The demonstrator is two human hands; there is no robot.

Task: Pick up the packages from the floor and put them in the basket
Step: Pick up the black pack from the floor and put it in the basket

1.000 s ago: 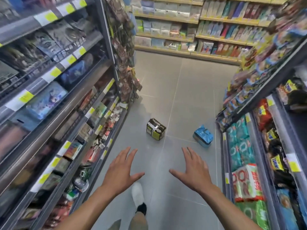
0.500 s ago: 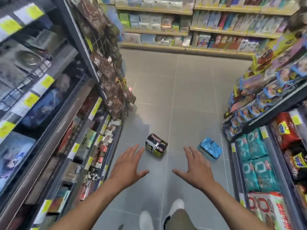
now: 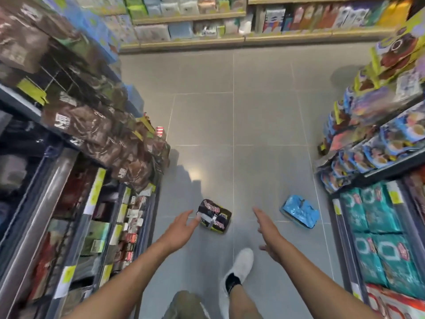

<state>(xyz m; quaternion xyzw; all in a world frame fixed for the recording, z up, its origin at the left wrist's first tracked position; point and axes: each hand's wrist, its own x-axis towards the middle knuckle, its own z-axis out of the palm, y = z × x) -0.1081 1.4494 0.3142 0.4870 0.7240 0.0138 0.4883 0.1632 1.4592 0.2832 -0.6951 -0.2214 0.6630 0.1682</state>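
I'm looking down a narrow shop aisle floored with large matte grey tiles [image 3: 230, 116] with thin pale joints; a soft patch of reflected ceiling light [image 3: 191, 173] glints beside the left rack's shadow. On my left stands a dark metal shelving unit [image 3: 57, 180] with yellow price tags and brown bags [image 3: 96, 127] hung at its end, and on my right is a dark rack [image 3: 391, 166] of blue packets above teal packs [image 3: 377, 217]. A pale wooden shelf [image 3: 230, 40] of boxes runs across the far end.

Dark multipack [image 3: 214, 216] and blue package [image 3: 299, 211] lying apart on floor [image 3: 230, 123].
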